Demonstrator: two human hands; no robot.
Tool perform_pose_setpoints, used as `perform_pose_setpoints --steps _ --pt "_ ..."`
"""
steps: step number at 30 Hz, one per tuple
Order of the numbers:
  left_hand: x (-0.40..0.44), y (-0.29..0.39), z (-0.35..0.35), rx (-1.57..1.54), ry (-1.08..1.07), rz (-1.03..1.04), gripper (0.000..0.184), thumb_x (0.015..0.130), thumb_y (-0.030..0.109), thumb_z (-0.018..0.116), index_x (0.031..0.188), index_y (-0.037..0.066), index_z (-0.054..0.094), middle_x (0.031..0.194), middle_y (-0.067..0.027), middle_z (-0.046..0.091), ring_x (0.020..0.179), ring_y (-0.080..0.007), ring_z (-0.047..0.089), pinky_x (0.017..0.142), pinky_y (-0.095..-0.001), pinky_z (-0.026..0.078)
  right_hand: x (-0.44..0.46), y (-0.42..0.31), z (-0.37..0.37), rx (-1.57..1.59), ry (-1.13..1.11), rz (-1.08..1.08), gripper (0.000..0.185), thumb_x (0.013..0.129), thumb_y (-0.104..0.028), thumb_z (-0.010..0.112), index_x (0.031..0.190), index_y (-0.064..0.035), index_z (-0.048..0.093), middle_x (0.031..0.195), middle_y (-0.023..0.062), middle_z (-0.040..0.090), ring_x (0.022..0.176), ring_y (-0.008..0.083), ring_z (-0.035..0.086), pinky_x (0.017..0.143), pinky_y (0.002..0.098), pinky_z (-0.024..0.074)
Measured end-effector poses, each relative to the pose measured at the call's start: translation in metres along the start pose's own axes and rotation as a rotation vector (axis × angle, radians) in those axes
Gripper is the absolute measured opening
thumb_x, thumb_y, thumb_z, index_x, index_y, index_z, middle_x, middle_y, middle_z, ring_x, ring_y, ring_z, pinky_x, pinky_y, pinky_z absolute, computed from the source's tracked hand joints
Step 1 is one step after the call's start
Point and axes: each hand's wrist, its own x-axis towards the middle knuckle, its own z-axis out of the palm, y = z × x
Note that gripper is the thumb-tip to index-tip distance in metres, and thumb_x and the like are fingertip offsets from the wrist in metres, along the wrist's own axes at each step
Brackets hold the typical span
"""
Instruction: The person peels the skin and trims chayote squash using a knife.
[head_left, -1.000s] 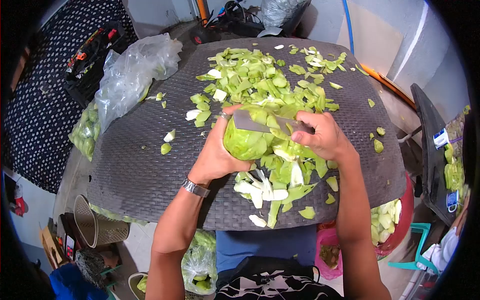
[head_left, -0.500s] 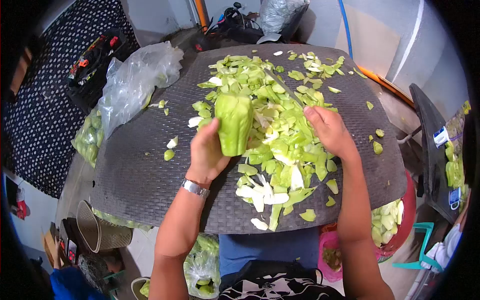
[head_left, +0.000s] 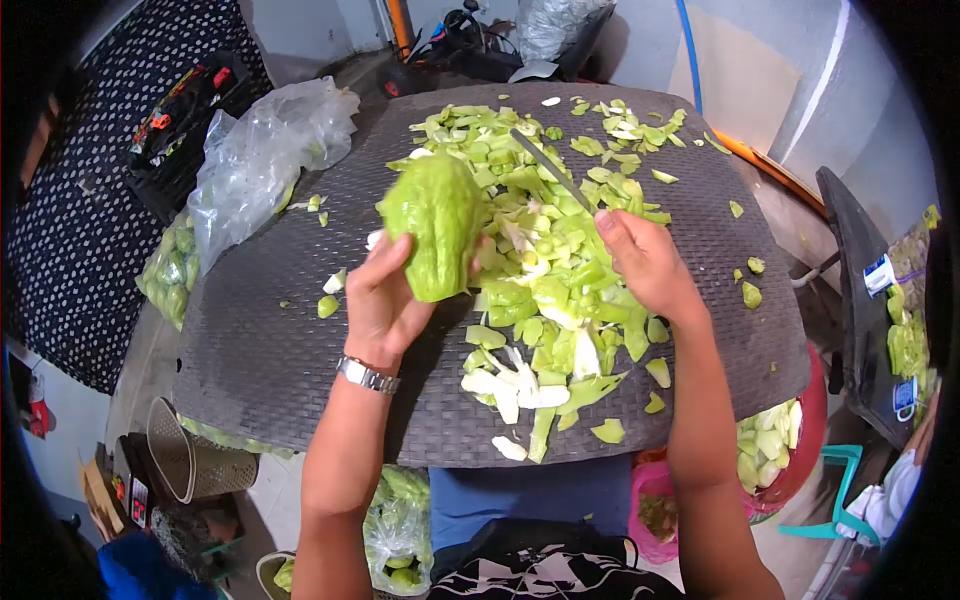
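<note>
A large green chayote [head_left: 434, 225] with furrowed skin rests in my left hand [head_left: 383, 290], which grips it from below and the side above the dark woven tabletop [head_left: 270, 340]. My right hand [head_left: 648, 258] is closed round the handle of a knife [head_left: 555, 170]; the handle itself is hidden in my fist. The blade points up and left, over the heap of peels, apart from the chayote. Pale and green chayote peels [head_left: 560, 290] lie spread under and between my hands.
A clear plastic bag [head_left: 265, 150] lies on the table's left edge, with bagged chayotes [head_left: 170, 270] beside it. Below right stands a red basin [head_left: 805, 430] of cut pieces. A pink bag [head_left: 650, 535] and a beige basket [head_left: 195, 470] are on the floor.
My left hand has moved slightly left, and the chayote has turned and tilted in it. The knife in my right hand has shifted a little left.
</note>
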Motion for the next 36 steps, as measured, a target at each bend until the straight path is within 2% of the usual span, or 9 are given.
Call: perform_pose_setpoints --steps 2,4,6,11,14,17,29,33,36 --pt "0.0 -0.002 -0.012 -0.033 0.001 0.101 0.094 0.08 0.028 0.085 0.158 0.004 0.037 0.153 -0.0246 0.048 0.134 -0.0399 0.055 0.103 -0.0503 0.054 -0.003 0.0 -0.001 0.012 0.019 -0.009 0.063 0.106 -0.053 0.057 0.073 0.0003 0.05 0.063 0.005 0.039 0.061 0.0131 0.036 0.056 0.0362 0.036" --pt "0.006 -0.006 -0.017 -0.125 -0.259 -0.013 0.097 0.075 0.028 0.087 0.156 0.004 0.039 0.151 -0.0225 0.05 0.126 -0.0362 0.061 0.099 -0.0476 0.056 -0.001 -0.003 0.0 0.018 0.039 -0.034 0.063 0.106 -0.053 0.058 0.074 0.0006 0.051 0.063 0.0055 0.039 0.061 0.0134 0.035 0.056 0.036 0.036" --pt "0.007 -0.009 -0.026 -0.062 -0.212 -0.077 0.083 0.08 0.015 0.081 0.153 0.006 0.042 0.141 -0.0206 0.059 0.114 -0.0345 0.066 0.096 -0.0476 0.057 0.0 -0.005 0.002 -0.011 0.023 -0.079 0.061 0.106 -0.052 0.059 0.076 0.0008 0.052 0.062 0.0069 0.042 0.06 0.014 0.038 0.056 0.0361 0.0375" --pt "0.007 -0.016 -0.007 0.603 0.045 0.096 0.087 0.064 0.008 0.096 0.139 0.0 0.053 0.12 -0.0087 0.071 0.11 -0.0188 0.069 0.096 -0.035 0.057 -0.011 -0.022 0.009 -0.176 -0.007 -0.184 0.058 0.098 -0.057 0.067 0.085 -0.0015 0.056 0.062 0.0123 0.056 0.055 0.0221 0.057 0.056 0.0397 0.047" --pt "0.0 -0.029 -0.002 0.794 0.187 0.104 0.08 0.063 0.007 0.095 0.132 0.0 0.055 0.12 -0.0084 0.07 0.111 -0.0186 0.069 0.094 -0.034 0.057 -0.019 -0.03 0.021 -0.247 -0.009 -0.361 0.063 0.09 -0.064 0.073 0.089 -0.0034 0.057 0.065 0.0143 0.062 0.058 0.0303 0.068 0.058 0.0431 0.0528" --pt "-0.001 -0.039 -0.002 0.829 0.053 0.217 0.098 0.063 0.008 0.095 0.146 0.008 0.042 0.133 -0.0102 0.065 0.12 -0.0203 0.065 0.1 -0.0371 0.056 -0.026 -0.034 0.037 -0.342 0.049 -0.534 0.074 0.076 -0.074 0.079 0.093 -0.0053 0.058 0.065 0.0128 0.06 0.059 0.0324 0.066 0.056 0.0405 0.0521" --pt "-0.015 -0.041 0.024 0.962 0.148 0.014 0.099 0.068 0.01 0.094 0.15 0.003 0.038 0.133 -0.0121 0.064 0.12 -0.0207 0.064 0.104 -0.0364 0.052 -0.026 -0.031 0.047 -0.405 0.037 -0.529 0.074 0.077 -0.076 0.076 0.09 -0.0053 0.058 0.063 0.0134 0.06 0.06 0.0352 0.068 0.057 0.0436 0.053" --pt "-0.013 -0.039 0.026 0.981 0.072 0.143 0.096 0.067 0.007 0.091 0.148 0.003 0.04 0.13 -0.0108 0.065 0.117 -0.0184 0.065 0.102 -0.0347 0.053 -0.012 -0.012 0.024 -0.473 -0.017 -0.341 0.068 0.083 -0.073 0.072 0.092 -0.0061 0.061 0.067 0.0178 0.066 0.069 0.039 0.072 0.064 0.0489 0.057" --pt "-0.014 -0.039 0.027 0.819 0.09 0.039 0.094 0.065 0.005 0.09 0.146 0.002 0.043 0.13 -0.0096 0.064 0.119 -0.0178 0.064 0.103 -0.0341 0.052 -0.003 -0.002 0.011 -0.511 -0.012 -0.216 0.067 0.089 -0.071 0.068 0.086 -0.0039 0.061 0.066 0.0186 0.064 0.068 0.0391 0.07 0.064 0.0498 0.0535"
